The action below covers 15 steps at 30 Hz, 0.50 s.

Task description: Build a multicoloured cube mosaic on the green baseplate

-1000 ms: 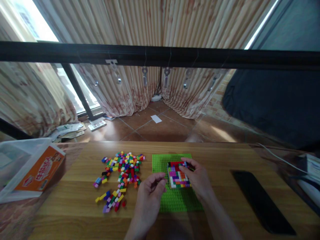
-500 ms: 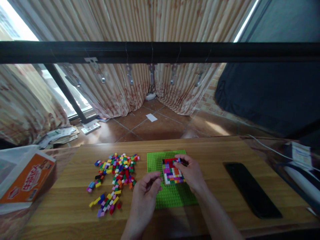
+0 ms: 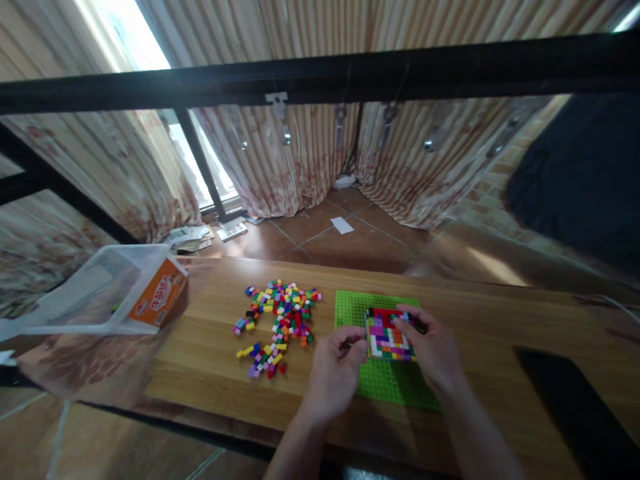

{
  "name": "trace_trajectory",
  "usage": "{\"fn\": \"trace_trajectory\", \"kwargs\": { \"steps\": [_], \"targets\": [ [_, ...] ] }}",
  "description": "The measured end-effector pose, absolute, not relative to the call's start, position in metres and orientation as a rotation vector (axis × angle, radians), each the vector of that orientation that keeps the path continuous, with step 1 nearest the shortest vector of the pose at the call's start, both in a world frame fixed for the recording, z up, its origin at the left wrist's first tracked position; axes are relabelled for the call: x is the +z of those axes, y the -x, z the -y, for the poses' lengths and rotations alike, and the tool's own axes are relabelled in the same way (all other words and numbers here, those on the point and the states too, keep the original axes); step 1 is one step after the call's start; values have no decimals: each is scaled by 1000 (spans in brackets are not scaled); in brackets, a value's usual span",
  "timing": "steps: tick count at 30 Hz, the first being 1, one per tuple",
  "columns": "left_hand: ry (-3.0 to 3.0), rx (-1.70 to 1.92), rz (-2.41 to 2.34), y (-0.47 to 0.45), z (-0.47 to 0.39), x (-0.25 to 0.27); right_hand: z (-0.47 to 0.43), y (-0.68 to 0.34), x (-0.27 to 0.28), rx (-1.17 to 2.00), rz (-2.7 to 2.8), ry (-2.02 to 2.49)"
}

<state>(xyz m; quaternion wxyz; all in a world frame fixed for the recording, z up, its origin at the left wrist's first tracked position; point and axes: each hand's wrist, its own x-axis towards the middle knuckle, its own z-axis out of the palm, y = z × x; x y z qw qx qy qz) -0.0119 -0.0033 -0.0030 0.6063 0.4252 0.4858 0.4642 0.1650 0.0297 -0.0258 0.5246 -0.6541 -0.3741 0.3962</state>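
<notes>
A block built of many coloured toy bricks (image 3: 383,339), with a red strip along its far edge, stands above the green studded baseplate (image 3: 383,385). My right hand (image 3: 437,348) grips the block's right side, thumb on top and fingers round the far edge. At the block's left edge is my left hand (image 3: 334,373), thumb and fingers pinched together; whatever lies between them is too small or hidden to make out. A heap of loose coloured bricks (image 3: 287,310) spreads over the table to the left of both hands.
The wooden table (image 3: 200,360) carries a dark flat phone-like slab (image 3: 575,400) at the right. Off its left end sits a clear plastic tub (image 3: 107,287) with an orange label. Beyond the table runs a dark horizontal bar (image 3: 310,80) before curtains.
The view has swung left, so table and hands appear farther right and more of the plastic tub shows. My left fingers have come closer to the block's left edge. My right hand keeps its grip.
</notes>
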Motion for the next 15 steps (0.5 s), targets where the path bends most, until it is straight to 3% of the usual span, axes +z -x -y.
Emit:
{"fn": "trace_trajectory", "kwargs": {
  "steps": [9, 15],
  "targets": [
    [-1075, 1089, -1216, 23, 2, 5, -27, -167, -32, 952, 889, 1609],
    [-1513, 891, -1890, 74, -11, 18, -23, -167, -30, 786, 1004, 1700]
  ]
}}
